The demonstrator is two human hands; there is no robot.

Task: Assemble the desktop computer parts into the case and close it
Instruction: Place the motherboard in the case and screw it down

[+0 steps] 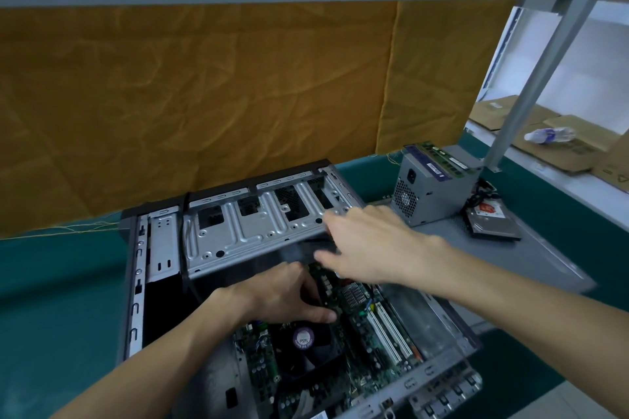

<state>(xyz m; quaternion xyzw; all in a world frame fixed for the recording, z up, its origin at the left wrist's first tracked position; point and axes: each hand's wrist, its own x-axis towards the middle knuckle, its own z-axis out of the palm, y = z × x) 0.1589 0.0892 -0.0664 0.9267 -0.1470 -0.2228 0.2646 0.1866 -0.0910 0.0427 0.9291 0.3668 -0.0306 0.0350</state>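
**A:** Head view, looking down into the open computer case [136,282]. Why is it lying on its side?

**B:** So the motherboard [360,333] lies flat at the bottom and both hands can reach in from above. The drive cage [252,235] stands tilted up at the far end, which I judge leaves the board beneath it reachable.

**A:** What is the left hand [289,296] doing?

**B:** Its fingers are curled down onto something dark just beyond the CPU fan [303,340]. It seems to pinch a narrow part, perhaps a memory stick, but the blur stops me from naming it.

**A:** And the right hand [367,248]?

**B:** Spread, fingers fairly straight, reaching over the near edge of the cage toward the same dark spot. Whether it touches or holds anything I cannot tell; the fingertips are smeared by motion.

**A:** The other parts?

**B:** The power supply [429,190] stands on a grey panel [531,258] to the right, likely the case's side cover, with memory sticks [439,156] laid on top of it and a hard drive [493,221] just beside it. All sit near the case, not yet fitted, so much of the assembly remains.
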